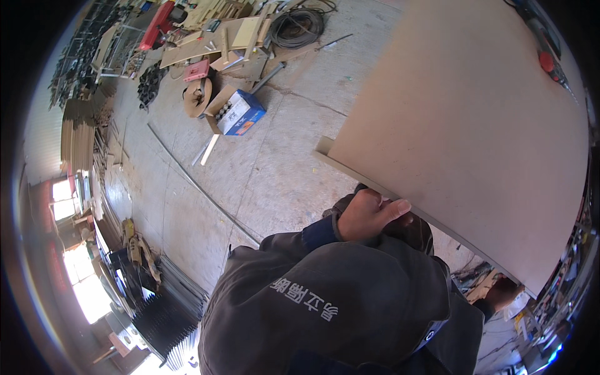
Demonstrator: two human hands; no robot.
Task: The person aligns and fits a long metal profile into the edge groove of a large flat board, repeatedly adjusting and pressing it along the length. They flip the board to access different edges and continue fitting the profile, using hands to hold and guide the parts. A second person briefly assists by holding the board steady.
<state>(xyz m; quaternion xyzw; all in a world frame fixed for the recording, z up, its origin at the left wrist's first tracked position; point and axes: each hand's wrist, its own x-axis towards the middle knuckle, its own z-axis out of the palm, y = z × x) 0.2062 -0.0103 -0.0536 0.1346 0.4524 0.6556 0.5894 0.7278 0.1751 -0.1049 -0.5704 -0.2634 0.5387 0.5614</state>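
Note:
A large beige board (pixel 462 137) fills the right side. A narrow pale strip (pixel 353 172) runs along its near edge and sticks out a little past the left corner. My left hand (pixel 369 215) is closed on this strip at the edge, thumb on top and the other fingers mostly out of sight below. Farther right, my right hand (pixel 500 294) is in shadow against the same edge; its fingers are hidden. A power tool with a red collar and a thin bit (pixel 550 65) lies on the board near its far right side.
A blue carton of cans (pixel 240 114) stands on the concrete floor (pixel 269 169), beside a brown tape roll (pixel 198 97). Behind are a coiled black hose (pixel 297 28) and wood scraps (pixel 247 37). A long thin rod (pixel 197 184) crosses the floor at left. Stacked dark profiles (pixel 165 312) lie lower left.

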